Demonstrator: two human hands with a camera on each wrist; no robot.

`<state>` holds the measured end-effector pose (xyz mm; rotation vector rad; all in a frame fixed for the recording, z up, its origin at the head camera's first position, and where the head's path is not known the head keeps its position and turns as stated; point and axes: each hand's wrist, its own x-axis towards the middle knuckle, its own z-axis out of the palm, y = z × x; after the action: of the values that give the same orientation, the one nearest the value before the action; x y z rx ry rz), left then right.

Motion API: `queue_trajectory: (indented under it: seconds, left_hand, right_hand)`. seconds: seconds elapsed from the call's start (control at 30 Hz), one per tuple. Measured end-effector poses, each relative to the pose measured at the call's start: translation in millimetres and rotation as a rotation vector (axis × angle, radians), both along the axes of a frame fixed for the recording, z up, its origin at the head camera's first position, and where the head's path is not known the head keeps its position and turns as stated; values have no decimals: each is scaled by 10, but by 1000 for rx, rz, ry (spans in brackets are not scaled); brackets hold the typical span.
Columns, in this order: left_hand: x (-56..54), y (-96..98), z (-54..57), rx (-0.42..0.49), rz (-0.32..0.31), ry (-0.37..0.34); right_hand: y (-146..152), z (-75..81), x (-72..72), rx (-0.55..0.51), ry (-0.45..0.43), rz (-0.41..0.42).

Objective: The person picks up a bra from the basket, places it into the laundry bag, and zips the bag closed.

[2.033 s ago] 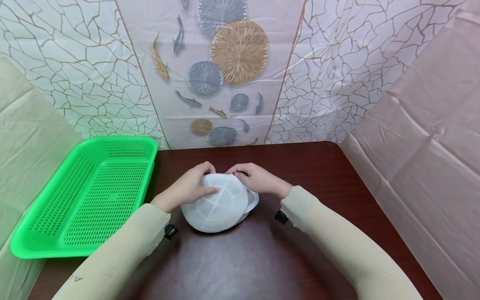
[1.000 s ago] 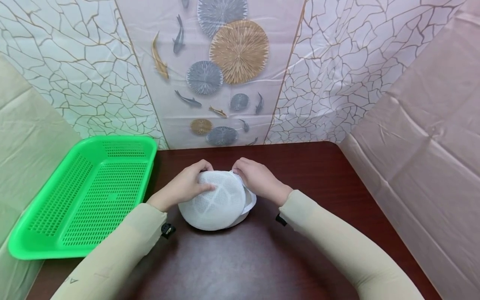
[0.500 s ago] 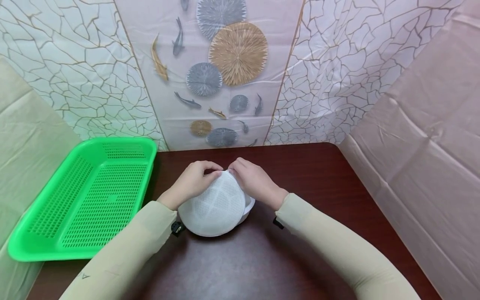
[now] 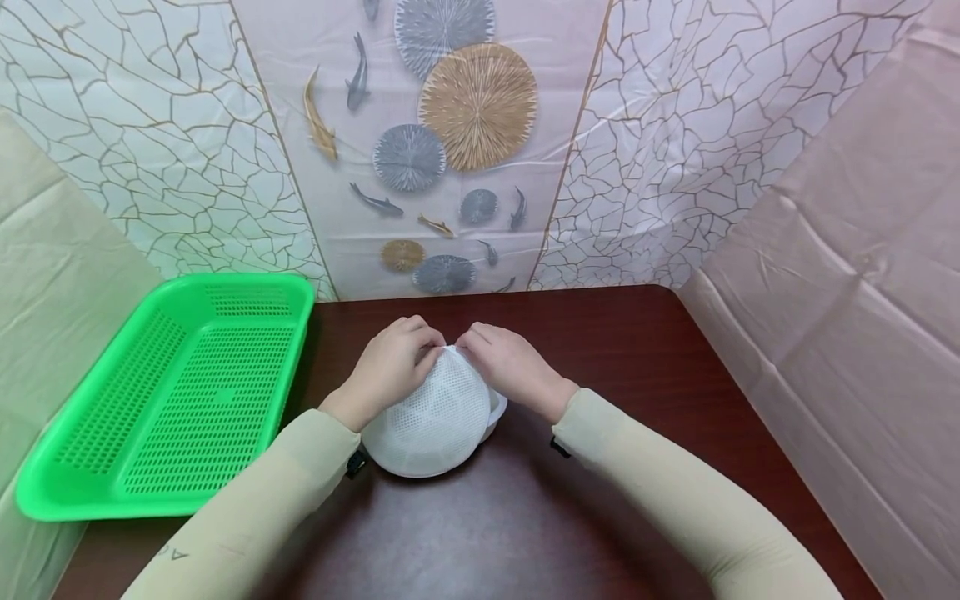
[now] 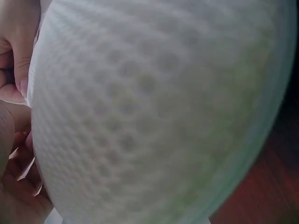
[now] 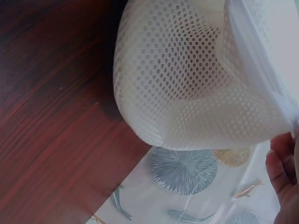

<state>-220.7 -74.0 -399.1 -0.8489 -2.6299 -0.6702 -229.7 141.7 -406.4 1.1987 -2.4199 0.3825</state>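
A round white mesh laundry bag (image 4: 427, 425) stands tilted on the dark table, its broad face toward me. My left hand (image 4: 392, 364) pinches the bag's top edge between thumb and fingers. Right beside it, my right hand (image 4: 512, 364) pinches the same edge near a corner of the seam. A white band (image 6: 257, 51) runs along the bag's opening toward the right fingertips in the right wrist view. On the right side the opening gapes a little. The mesh (image 5: 140, 102) fills most of the left wrist view, close and blurred, with fingers of both hands at its left border.
A large green plastic basket (image 4: 296, 375) with slotted walls stands left of the hands. The dark red-brown table (image 4: 600, 333) ends at a patterned cloth backdrop (image 4: 645, 167). Cloth walls (image 4: 847, 275) close off both sides.
My left hand has moved from the bag's upper left face to its top edge, next to the right hand. The right hand shifted slightly, and the bag's face now peaks between the fingers.
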Motion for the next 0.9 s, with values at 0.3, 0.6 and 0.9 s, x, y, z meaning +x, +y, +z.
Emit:
queue_trajectory:
  seconds: [0.3, 0.6, 0.9]
  left_hand:
    - [4, -37, -5, -24, 46, 45]
    - [-22, -51, -10, 25, 54, -29]
    - [-25, 53, 25, 34, -19, -132]
  right_hand:
    - [68, -10, -9, 84, 68, 0]
    - [115, -85, -25, 10, 66, -6]
    - [109, -66, -12, -24, 98, -14]
